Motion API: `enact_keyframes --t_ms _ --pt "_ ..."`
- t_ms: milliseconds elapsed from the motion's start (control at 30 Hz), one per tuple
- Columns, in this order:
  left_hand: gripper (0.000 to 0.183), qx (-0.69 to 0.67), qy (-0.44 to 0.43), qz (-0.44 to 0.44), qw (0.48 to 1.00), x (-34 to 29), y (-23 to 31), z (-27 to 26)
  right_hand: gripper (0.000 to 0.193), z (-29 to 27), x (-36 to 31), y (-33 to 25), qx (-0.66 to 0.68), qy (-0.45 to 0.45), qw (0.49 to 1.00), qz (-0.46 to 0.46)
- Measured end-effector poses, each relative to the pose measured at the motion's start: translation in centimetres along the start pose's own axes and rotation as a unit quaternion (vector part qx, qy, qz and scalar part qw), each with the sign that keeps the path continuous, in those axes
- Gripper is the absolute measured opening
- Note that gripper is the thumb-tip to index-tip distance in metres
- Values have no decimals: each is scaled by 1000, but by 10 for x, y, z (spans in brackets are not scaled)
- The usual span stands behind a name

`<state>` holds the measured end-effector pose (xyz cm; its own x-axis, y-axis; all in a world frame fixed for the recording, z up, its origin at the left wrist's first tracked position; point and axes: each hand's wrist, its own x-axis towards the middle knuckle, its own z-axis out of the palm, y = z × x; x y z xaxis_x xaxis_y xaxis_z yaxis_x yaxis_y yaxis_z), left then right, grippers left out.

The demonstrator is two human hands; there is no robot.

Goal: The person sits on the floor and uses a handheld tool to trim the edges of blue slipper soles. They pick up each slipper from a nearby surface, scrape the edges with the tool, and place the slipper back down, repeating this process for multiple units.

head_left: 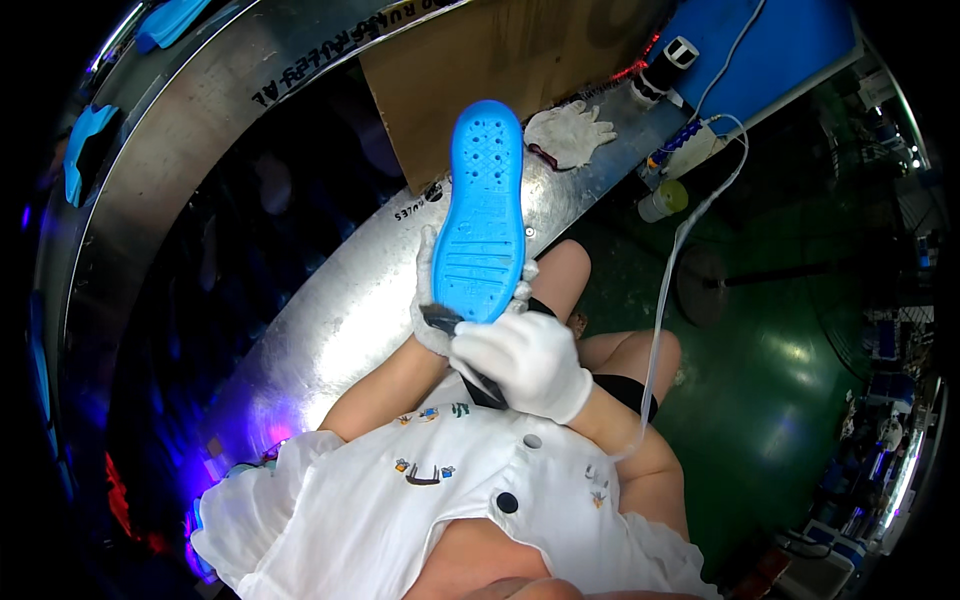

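A bright blue shoe sole (482, 225) stands lengthwise in front of me, its face with small holes at the far end and raised ribs lower down turned toward me. My left hand (428, 300), in a white glove, is wrapped round its near part; fingertips show along the sole's right edge. In a white glove too, my right hand (530, 362) is closed on a small dark brush (441, 318). The brush head is at the sole's near end, low on the left; whether it touches cannot be made out. Much of the handle is hidden by my fingers.
Beneath the sole is a shiny metal table (330, 340). Beyond lie cardboard (420, 110) and a loose white glove (572, 135). A pale tube (668, 290) hangs at my right, near a small jar (664, 202). Blue pieces (88, 150) sit along the curved metal rail at far left.
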<state>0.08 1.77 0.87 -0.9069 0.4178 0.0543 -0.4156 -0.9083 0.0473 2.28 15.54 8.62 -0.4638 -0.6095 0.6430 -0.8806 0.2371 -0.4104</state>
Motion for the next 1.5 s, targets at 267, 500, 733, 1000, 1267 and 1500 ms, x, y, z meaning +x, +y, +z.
enact_keyframes --t_ms 267,500,733,1000,1267,1500 --pt "97 41 50 82 995 5 9 -7 18 6 0 -3 8 79 996 30" --pt "85 54 27 16 998 -3 33 17 22 -14 -4 26 1 -49 998 -23" --pt "65 352 50 -86 931 5 76 10 17 -27 18 27 -27 -135 990 -31" --pt "44 446 46 -105 888 19 90 11 20 -33 11 21 -64 -146 986 -41" --pt "47 535 59 -88 838 19 100 0 20 -44 11 11 -98 -141 984 -54" --pt "46 581 165 -77 793 9 111 8 30 -52 12 10 -170 -182 964 -89"
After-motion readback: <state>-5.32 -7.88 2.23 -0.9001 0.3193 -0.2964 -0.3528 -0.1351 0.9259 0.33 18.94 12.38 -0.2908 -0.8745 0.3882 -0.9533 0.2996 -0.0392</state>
